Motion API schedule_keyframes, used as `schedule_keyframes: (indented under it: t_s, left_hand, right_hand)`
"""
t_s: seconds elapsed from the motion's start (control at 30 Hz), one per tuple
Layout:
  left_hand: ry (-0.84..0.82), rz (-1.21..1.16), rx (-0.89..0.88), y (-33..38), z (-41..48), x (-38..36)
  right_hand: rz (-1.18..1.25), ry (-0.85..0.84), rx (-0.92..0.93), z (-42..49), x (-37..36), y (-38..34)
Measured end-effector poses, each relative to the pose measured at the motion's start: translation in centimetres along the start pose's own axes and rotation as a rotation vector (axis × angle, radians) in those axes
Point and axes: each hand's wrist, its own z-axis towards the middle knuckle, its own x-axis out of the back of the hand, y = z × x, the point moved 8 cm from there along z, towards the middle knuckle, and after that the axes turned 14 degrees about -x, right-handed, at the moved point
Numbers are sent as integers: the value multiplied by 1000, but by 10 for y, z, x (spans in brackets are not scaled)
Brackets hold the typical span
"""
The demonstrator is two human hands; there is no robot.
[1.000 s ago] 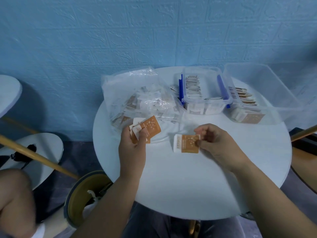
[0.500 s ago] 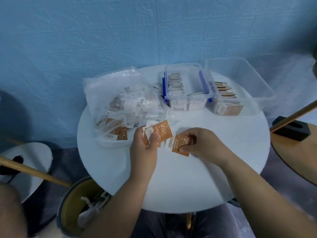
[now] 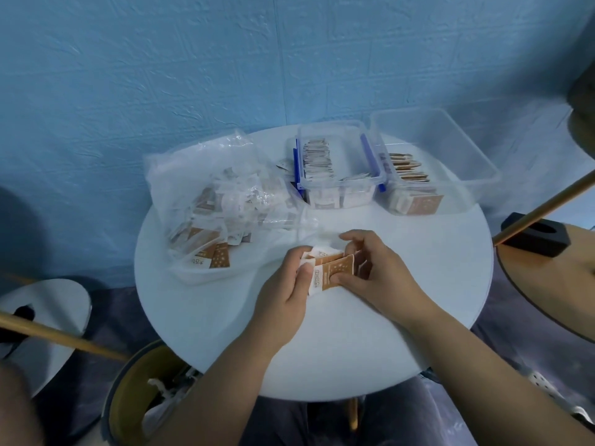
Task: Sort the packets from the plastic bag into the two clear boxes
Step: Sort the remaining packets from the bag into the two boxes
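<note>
Both hands meet over the middle of the round white table (image 3: 418, 284). My left hand (image 3: 286, 294) and my right hand (image 3: 376, 268) together grip a small stack of brown-and-white packets (image 3: 335, 272), thumbs on the front packet. A clear plastic bag (image 3: 225, 201) with several more packets lies at the table's back left. Behind the hands stands a clear box with blue clips (image 3: 338, 162) filled with whitish packets. To its right a larger clear box (image 3: 444, 162) holds brown packets at its near end.
A blue wall is close behind the table. A bin (image 3: 135, 394) with rubbish stands at the lower left beside a wooden pole (image 3: 58, 336). Another wooden pole (image 3: 544, 204) and a black block (image 3: 537, 236) lie at the right.
My right hand has brought its single brown packet leftward onto the packets in my left hand; both hands now hold one stack. The view has shifted, so the table sits further right.
</note>
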Motion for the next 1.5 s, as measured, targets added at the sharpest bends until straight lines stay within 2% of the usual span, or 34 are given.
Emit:
schedule_keyframes:
  t_s: [0.1, 0.2, 0.5, 0.67, 0.77, 0.83, 0.93, 1.0, 1.07, 1.13, 1.23, 1.5]
  left_hand:
    - [-51, 63, -65, 7, 0, -3]
    - [-27, 163, -137, 10, 2, -4]
    - [85, 209, -111, 6, 2, 7]
    - [50, 219, -102, 4, 4, 1]
    - [72, 218, -91, 1, 4, 3]
    - [86, 231, -90, 0, 4, 5]
    - [68, 284, -110, 2, 5, 3]
    - [29, 365, -178, 6, 6, -2]
    - [1, 410, -220, 8, 6, -6]
    - [1, 388, -188, 5, 6, -5]
    - [34, 345, -132, 0, 6, -1]
    - [49, 364, -137, 6, 16, -3]
  right_hand:
    - [-49, 78, 134, -4, 4, -7]
    - [-82, 128, 243, -9, 7, -14]
    - [183, -64, -14, -7, -2, -7]
    - [276, 10, -141, -2, -16, -19]
    - [188, 87, -149, 3, -20, -22]
    - [230, 78, -156, 6, -19, -17]
    - [311, -11, -141, 4, -17, -8]
    - [326, -126, -95, 1, -22, -8]
    - [288, -246, -83, -1, -29, -4]
    - [181, -309, -70, -2, -33, -2]
    - [31, -272, 49, -1, -27, -8]
    - [-167, -169, 166, 2, -14, -16]
